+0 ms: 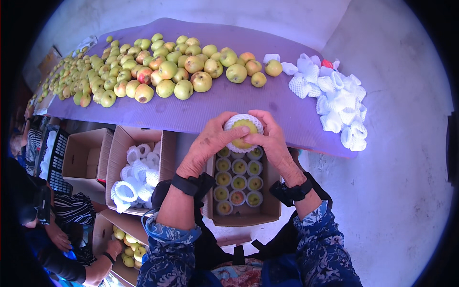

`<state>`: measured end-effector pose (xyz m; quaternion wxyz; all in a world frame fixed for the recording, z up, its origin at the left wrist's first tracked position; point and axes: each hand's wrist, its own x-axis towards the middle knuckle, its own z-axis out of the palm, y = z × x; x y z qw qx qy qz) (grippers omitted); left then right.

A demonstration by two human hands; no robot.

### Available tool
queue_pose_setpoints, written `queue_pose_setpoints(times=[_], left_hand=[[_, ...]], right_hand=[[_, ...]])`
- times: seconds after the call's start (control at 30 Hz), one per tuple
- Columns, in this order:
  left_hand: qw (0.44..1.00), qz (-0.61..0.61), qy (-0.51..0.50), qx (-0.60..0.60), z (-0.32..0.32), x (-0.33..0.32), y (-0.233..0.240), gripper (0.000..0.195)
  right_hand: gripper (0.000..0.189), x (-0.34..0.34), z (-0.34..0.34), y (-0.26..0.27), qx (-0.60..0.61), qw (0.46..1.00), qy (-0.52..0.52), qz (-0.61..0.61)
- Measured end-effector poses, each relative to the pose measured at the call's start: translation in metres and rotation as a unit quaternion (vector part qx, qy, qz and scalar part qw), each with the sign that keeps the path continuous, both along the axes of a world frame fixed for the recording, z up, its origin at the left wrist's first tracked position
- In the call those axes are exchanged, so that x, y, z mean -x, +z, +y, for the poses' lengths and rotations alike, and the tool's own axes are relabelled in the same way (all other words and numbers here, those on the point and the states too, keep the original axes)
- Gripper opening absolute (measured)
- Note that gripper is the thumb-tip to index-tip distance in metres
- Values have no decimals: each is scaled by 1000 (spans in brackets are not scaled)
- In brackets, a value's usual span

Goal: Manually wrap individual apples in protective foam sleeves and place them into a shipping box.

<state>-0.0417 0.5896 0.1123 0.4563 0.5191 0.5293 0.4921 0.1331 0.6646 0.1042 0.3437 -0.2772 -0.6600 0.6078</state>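
Note:
Between my two hands is a yellow-green apple (247,126) in a white foam net sleeve (237,119). My left hand (216,135) grips its left side, thumb across the front. From the right, my right hand (271,138) holds it, the thumb meeting the left one. Below them a cardboard box (247,220) contains rows of sleeved apples (238,183), partly hidden by my hands at the far end. Bare cardboard shows at its near end and right side. Beyond my hands stands a table with a purple ribbed cover (215,111).
Many loose apples (166,70) spread over the table's left and middle. White foam sleeves (339,97) are heaped at its right end. More sleeves fill a cardboard box (134,179) on the left. A co-worker's hand (114,248) reaches into a box of apples (131,247) at lower left.

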Motion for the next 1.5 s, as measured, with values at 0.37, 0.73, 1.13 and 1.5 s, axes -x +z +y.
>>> queue_pose_setpoints(times=[0.37, 0.73, 1.13, 1.5], left_hand=[[989, -135, 46, -28, -1, -4, -7, 49], [996, -5, -16, -85, 3, 3, -7, 49], [968, 163, 148, -119, 14, 14, -35, 72], [978, 162, 100, -90, 5, 7, -24, 50]], right_hand=[[65, -5, -17, 13, 15, 998, -16, -65], [61, -4, -13, -1, -20, 998, -15, -50], [52, -55, -37, -18, 68, 960, 78, -262], [61, -70, -41, -173, 8, 809, 209, -550]])
